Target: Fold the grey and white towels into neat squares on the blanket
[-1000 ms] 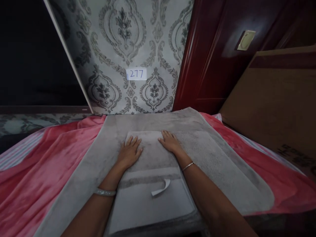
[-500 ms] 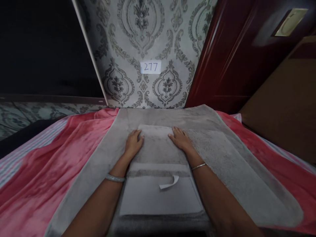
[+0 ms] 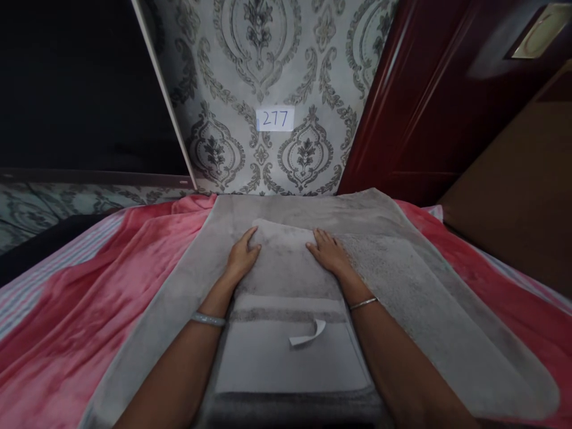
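Note:
A long folded strip of grey plush cloth (image 3: 281,268) runs away from me down the middle of a larger grey plush blanket (image 3: 357,208). My left hand (image 3: 242,256) is at the strip's far left corner, which stands slightly raised; the index finger stretches along the edge, the thumb lies on top and the other fingers are partly hidden. At the far right corner my right hand (image 3: 329,250) rests palm down with fingers spread. Nearer to me, a flat white sheet (image 3: 268,363) lies on the strip, and a curled white paper strip (image 3: 307,337) lies on it.
Pink-red blankets (image 3: 147,256) and striped cloth (image 3: 71,268) spread out beneath at the sides. Behind is a patterned wall with a paper label (image 3: 275,118). A dark screen (image 3: 89,89) stands left, a dark red door (image 3: 415,107) and a brown box (image 3: 522,173) right.
The far left corner of the grey cloth has risen a little, with my left index finger now straighter against it. My right hand has stayed almost still; the view has shifted slightly.

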Motion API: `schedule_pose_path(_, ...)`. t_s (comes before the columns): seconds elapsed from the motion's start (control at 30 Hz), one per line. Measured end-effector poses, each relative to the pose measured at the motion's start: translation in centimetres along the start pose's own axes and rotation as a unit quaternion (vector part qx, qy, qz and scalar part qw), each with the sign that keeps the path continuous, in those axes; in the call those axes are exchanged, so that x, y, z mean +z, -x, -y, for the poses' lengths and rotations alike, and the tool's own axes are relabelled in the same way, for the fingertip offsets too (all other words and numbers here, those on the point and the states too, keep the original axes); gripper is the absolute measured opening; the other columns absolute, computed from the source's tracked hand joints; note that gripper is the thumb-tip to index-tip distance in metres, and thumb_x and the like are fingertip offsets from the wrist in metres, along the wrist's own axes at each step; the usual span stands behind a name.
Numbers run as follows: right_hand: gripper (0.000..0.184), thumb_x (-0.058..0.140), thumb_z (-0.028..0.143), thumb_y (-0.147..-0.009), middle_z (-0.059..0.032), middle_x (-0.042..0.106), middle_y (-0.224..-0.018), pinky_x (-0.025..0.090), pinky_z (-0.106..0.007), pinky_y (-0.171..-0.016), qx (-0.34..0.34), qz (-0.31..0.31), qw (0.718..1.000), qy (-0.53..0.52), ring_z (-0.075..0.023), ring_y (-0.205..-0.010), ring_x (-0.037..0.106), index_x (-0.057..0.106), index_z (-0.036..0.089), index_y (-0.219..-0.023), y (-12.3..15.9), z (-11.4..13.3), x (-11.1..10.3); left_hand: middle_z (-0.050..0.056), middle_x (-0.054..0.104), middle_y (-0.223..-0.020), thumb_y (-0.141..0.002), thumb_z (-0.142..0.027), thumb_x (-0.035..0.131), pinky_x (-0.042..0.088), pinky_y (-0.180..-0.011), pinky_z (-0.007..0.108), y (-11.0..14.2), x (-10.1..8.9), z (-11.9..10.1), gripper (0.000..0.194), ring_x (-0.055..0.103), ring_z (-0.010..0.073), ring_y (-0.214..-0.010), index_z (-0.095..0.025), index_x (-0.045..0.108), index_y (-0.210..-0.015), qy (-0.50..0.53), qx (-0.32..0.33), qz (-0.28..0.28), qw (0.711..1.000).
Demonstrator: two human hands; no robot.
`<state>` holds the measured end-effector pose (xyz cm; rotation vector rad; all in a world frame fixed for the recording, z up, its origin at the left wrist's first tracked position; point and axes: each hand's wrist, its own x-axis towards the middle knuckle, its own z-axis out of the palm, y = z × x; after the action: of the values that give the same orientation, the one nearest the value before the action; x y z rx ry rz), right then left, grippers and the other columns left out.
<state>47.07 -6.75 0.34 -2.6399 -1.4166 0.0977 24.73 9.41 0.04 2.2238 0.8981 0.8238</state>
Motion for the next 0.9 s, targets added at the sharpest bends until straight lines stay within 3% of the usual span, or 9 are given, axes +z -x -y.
schedule_pose_path(0.13, 0.067, 0.027, 0.048, -0.104, -0.0103, 0.023, -0.166, 0.019, -0.043, -0.123, -0.001, -0.003, 1.0, -0.004, -0.0243, -0.153, 0.02, 0.026, 0.011, -0.16, 0.1, 0.0, -0.1, 0.01, 0.067, -0.132, -0.085, -0.024, 0.058, 0.048, -0.11, 0.041, 0.3, -0.2, -0.7, 0.059, 0.061, 0.0272, -0.125, -0.017, 0.053, -0.144, -0.088, -0.039, 0.031, 0.995)
schedule_pose_path(0.2, 0.067, 0.028, 0.048, -0.104, -0.0118, 0.023, -0.166, 0.02, -0.045, -0.122, -0.003, -0.009, 1.0, -0.01, -0.0255, -0.153, 0.02, 0.026, 0.011, -0.16, 0.2, 0.0, -0.3, 0.013, 0.063, -0.136, -0.089, -0.029, 0.055, 0.048, -0.11, 0.041, 0.6, -0.6, -1.3, 0.058, 0.06, 0.0281, -0.125, -0.015, 0.051, -0.145, -0.141, -0.03, 0.006, 0.99)
schedule_pose_path(0.33, 0.069, 0.028, 0.052, -0.103, -0.0135, 0.018, -0.167, 0.015, -0.054, -0.122, -0.041, -0.08, 0.996, -0.012, -0.0289, -0.155, 0.012, 0.024, 0.014, -0.161, 0.8, 0.7, -0.8, 0.015, 0.042, -0.157, -0.093, -0.04, 0.052, 0.035, -0.12, 0.047, 1.3, -1.3, -3.2, 0.061, 0.039, 0.031, -0.145, -0.017, 0.045, -0.15, -0.217, 0.093, -0.034, 0.971)
schedule_pose_path(0.43, 0.07, 0.031, 0.058, -0.102, -0.01, 0.017, -0.168, 0.012, -0.053, -0.123, -0.131, -0.091, 0.987, -0.011, -0.0276, -0.155, 0.009, 0.025, 0.021, -0.161, 1.4, 1.9, -0.8, 0.011, 0.027, -0.166, -0.095, -0.046, 0.05, 0.021, -0.125, 0.054, 1.6, -0.8, -4.2, 0.064, 0.018, 0.0319, -0.155, -0.021, 0.04, -0.154, -0.254, 0.143, 0.066, 0.954)
schedule_pose_path(0.5, 0.07, 0.03, 0.061, -0.102, -0.0088, 0.02, -0.167, 0.012, -0.051, -0.123, -0.164, -0.044, 0.985, -0.013, -0.0267, -0.155, 0.012, 0.028, 0.023, -0.16, 1.6, 2.7, -0.4, 0.01, 0.027, -0.166, -0.095, -0.051, 0.05, 0.018, -0.124, 0.058, 1.7, -0.1, -4.3, 0.066, 0.017, 0.0329, -0.155, -0.024, 0.039, -0.154, -0.276, 0.122, 0.156, 0.941)
schedule_pose_path(0.57, 0.07, 0.028, 0.061, -0.102, -0.0089, 0.022, -0.167, 0.013, -0.05, -0.123, -0.165, -0.008, 0.986, -0.015, -0.0263, -0.154, 0.014, 0.03, 0.022, -0.16, 1.6, 3.0, 0.0, 0.01, 0.029, -0.165, -0.095, -0.056, 0.048, 0.017, -0.123, 0.059, 1.7, 0.5, -4.1, 0.067, 0.019, 0.0328, -0.154, -0.025, 0.04, -0.154, -0.288, 0.099, 0.198, 0.932)
schedule_pose_path(0.9, 0.069, 0.027, 0.06, -0.103, -0.0073, 0.021, -0.167, 0.012, -0.049, -0.124, -0.166, -0.008, 0.986, -0.027, -0.0246, -0.155, 0.012, 0.029, 0.021, -0.16, 1.2, 2.3, 0.5, 0.009, 0.023, -0.167, -0.097, -0.06, 0.042, 0.016, -0.123, 0.058, 1.5, 1.1, -3.5, 0.069, 0.016, 0.0321, -0.155, -0.027, 0.035, -0.157, -0.298, 0.111, 0.198, 0.927)
